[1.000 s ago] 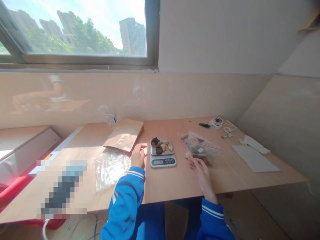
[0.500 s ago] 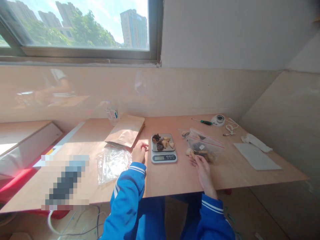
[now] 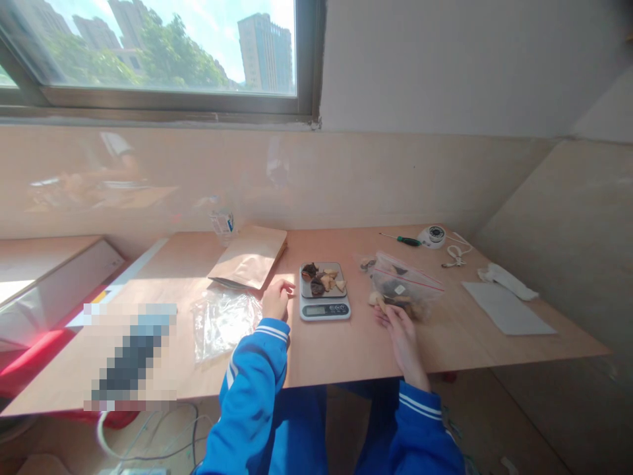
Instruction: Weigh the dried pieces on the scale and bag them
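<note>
Scale (image 3: 324,298) sits mid-table with dark and pale pieces on its pan; I can't read its display. My left hand (image 3: 277,300) rests just beside it, fingers loosely curled, holding nothing. My right hand (image 3: 401,333) lies flat, fingertips touching the bag (image 3: 403,287), whose contents are blurred.

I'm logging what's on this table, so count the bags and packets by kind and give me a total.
Clear plastic bags: 2, the zip bag at the right hand and the empty bag by the left hand
Brown paper pouches: 1
Total: 3
</note>
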Tool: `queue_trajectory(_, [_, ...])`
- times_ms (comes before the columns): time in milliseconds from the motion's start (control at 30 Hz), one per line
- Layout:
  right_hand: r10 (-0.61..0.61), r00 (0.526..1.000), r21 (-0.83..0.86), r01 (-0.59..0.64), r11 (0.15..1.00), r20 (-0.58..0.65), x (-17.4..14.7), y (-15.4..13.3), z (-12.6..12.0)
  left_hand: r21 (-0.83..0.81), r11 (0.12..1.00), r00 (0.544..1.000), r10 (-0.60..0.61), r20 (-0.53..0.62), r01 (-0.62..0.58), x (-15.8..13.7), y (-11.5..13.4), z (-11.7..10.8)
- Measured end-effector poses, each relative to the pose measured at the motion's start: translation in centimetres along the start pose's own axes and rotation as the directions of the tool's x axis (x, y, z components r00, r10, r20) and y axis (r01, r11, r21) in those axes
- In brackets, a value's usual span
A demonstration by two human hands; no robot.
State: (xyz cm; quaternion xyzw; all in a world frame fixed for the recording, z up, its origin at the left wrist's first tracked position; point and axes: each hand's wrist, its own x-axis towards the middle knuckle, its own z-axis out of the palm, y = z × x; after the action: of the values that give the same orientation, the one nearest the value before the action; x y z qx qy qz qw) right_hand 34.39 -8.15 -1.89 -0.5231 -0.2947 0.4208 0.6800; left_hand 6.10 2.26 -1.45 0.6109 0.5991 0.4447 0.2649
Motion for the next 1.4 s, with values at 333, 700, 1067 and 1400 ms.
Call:
queue_trajectory(333, [-0.156, 0.988, -0.288, 0.155, 0.945, 0.018, 0.2, 0.5, -0.2, 0.224, 0.975, 0.922, 0.075, -0.379, 0.013, -5.6, 2.4, -4.4])
queue_trajectory(700, [-0.469, 0.830, -0.704, 0.526, 0.478, 0.302, -0.8, -1.6, 0.8, 0.581, 0.752, 0.949, -0.211, -0.233, 0.310, -5.7, -0.8, -5.4])
queue_trajectory(1067, [-0.435, 0.874, -0.561, 0.475, 0.678, 0.216, -3.4, -5.6, 2.1, 0.582, 0.714, 0.920, -0.325, -0.217, 0.389, -6.6, 1.9, -6.1])
queue_trajectory(1400, [-0.192, 0.879, -0.386, 0.376, 0.842, 0.437, -6.8, -6.5, 7.4, 0.484, 0.794, 0.929, -0.287, -0.234, 0.367, -8.8, 6.5, -8.4])
